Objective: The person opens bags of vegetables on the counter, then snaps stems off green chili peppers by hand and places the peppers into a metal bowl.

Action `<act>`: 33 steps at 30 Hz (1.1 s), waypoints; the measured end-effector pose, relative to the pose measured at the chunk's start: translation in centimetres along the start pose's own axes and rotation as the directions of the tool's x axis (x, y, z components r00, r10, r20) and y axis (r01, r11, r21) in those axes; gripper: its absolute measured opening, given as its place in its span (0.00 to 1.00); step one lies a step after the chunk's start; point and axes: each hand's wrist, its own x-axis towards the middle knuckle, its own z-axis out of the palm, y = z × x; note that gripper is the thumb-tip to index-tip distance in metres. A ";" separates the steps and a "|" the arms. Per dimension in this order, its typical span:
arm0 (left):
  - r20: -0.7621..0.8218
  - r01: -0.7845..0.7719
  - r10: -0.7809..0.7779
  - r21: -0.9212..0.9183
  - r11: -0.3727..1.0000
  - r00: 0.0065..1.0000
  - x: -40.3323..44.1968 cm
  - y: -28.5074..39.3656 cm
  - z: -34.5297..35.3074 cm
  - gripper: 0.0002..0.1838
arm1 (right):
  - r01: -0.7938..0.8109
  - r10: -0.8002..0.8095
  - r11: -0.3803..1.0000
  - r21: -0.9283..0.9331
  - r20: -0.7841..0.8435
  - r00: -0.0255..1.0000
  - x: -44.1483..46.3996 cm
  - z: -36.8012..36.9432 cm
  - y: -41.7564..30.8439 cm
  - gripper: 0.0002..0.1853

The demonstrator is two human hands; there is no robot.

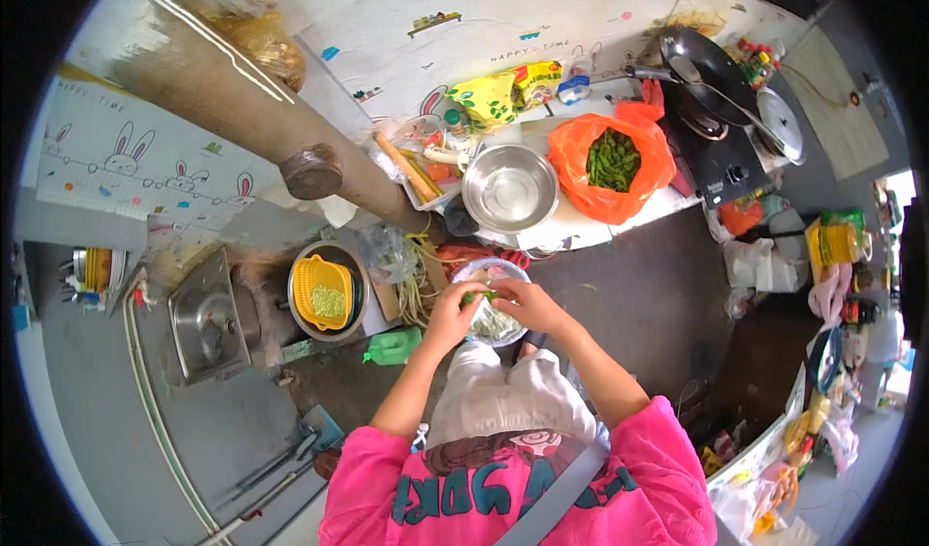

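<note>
The left hand (458,314) pinches a green vegetable (489,295) between nearly closed fingers above the bowl (470,268); the right hand (532,306) curls beside it, grip unclear. Twelve o'clock of the bowl, a steel basin (510,190) sits on the desk (578,236).

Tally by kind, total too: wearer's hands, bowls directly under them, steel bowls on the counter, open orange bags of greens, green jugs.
Hands: 2, left hand and right hand
Bowl under them: 1
Steel bowl on the counter: 1
Open orange bag: 1
Green jug: 1
Total: 6
</note>
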 end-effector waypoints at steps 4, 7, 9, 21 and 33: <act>0.034 0.161 -0.157 -0.179 0.971 0.987 0.1 -2.2 -1.8 0.07 | -0.200 0.209 0.963 -0.181 0.035 0.977 -1.0 0.5 0.7 0.12; 0.242 0.148 -0.092 -0.227 0.963 0.966 -0.1 -3.8 -3.7 0.07 | -0.161 0.151 0.963 -0.218 -0.064 0.986 -1.5 2.5 0.7 0.09; 0.416 0.164 -0.091 -0.144 0.976 0.905 -0.3 -4.5 -5.4 0.05 | -0.172 0.142 0.960 -0.221 -0.144 0.979 -2.0 4.4 0.3 0.08; 0.695 0.255 -0.149 -0.051 0.966 0.703 -2.8 -2.8 -2.1 0.18 | -0.180 0.170 0.966 -0.186 -0.070 0.983 -6.1 5.4 0.5 0.12; 0.563 0.431 -0.298 -0.118 0.895 0.771 -5.3 0.8 5.9 0.10 | -0.147 0.055 0.925 -0.350 -0.260 0.964 -10.2 1.7 3.6 0.13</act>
